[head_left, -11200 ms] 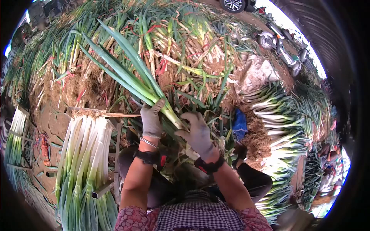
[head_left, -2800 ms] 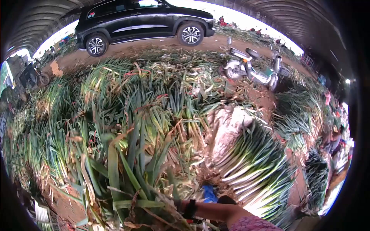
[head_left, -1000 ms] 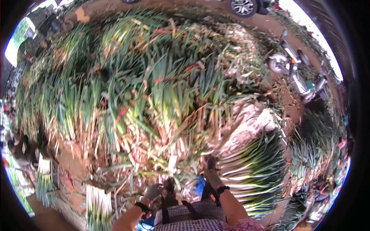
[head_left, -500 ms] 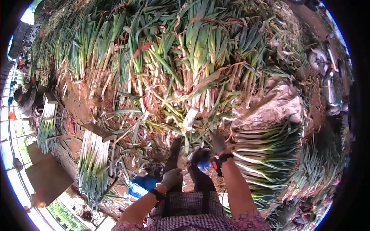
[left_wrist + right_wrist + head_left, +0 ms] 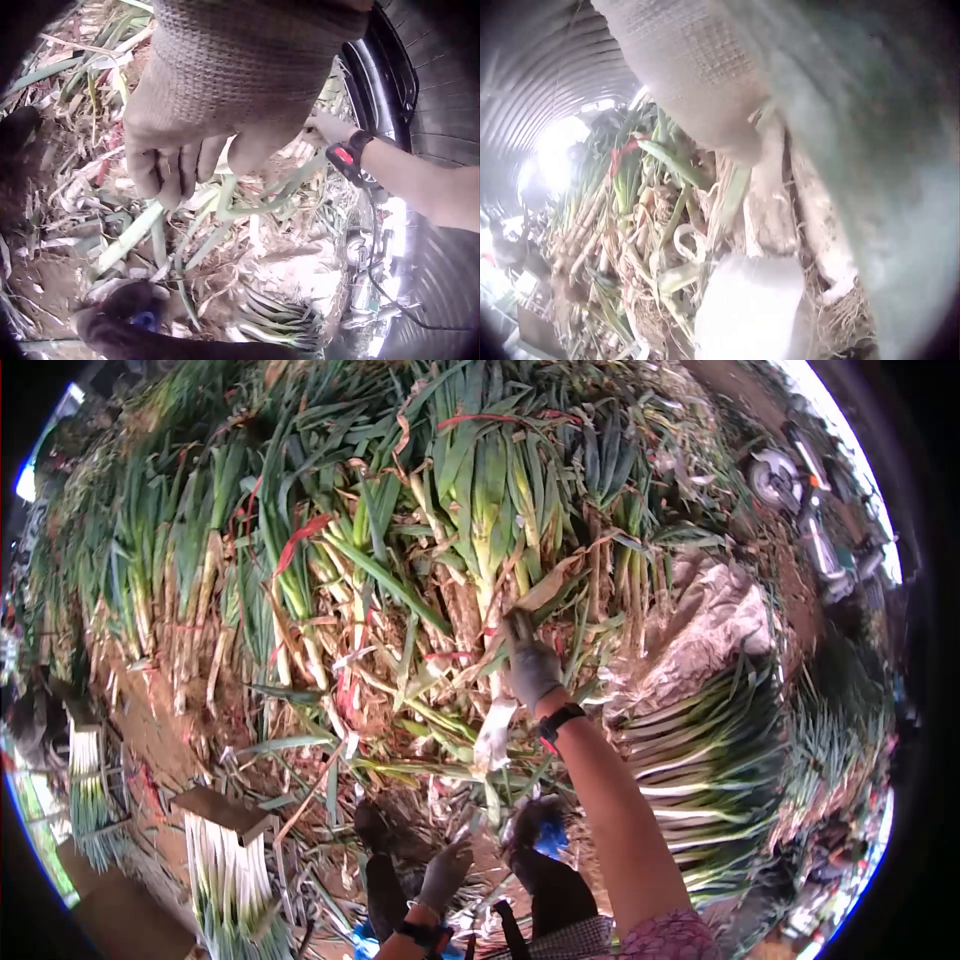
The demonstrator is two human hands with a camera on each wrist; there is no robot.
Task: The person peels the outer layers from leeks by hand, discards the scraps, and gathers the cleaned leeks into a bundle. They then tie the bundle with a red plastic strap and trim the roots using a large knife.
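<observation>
Now, in the head view, the right hand (image 5: 535,668) reaches in at the pale stems (image 5: 486,588) of a leek bundle (image 5: 485,490) in the heap (image 5: 205,560) ahead, and the left hand (image 5: 446,875) hangs low. Left wrist: fingers (image 5: 169,184) loosely bent, seemingly around nothing. Right wrist: the glove (image 5: 686,75) is at the stems, fingertips hidden, so its grip can't be told; taking firm stems below the leaves (image 5: 497,450) should serve best.

Brown earth floor (image 5: 150,725), ribbed curved roof (image 5: 570,64) (bright daylight (image 5: 561,154) below).
</observation>
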